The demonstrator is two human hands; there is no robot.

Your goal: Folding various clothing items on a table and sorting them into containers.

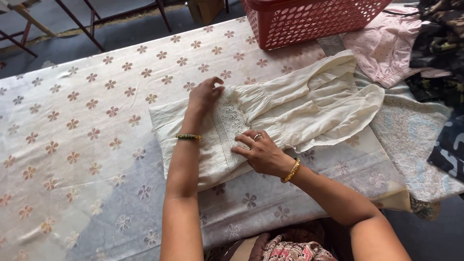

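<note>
Pressing cream garment (299, 104): left hand (205, 95), right hand (261, 151).

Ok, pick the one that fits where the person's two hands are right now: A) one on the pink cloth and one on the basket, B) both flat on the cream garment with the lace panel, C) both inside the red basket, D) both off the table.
B: the left hand and the right hand both press on the cream garment, beside its lace panel.
</note>
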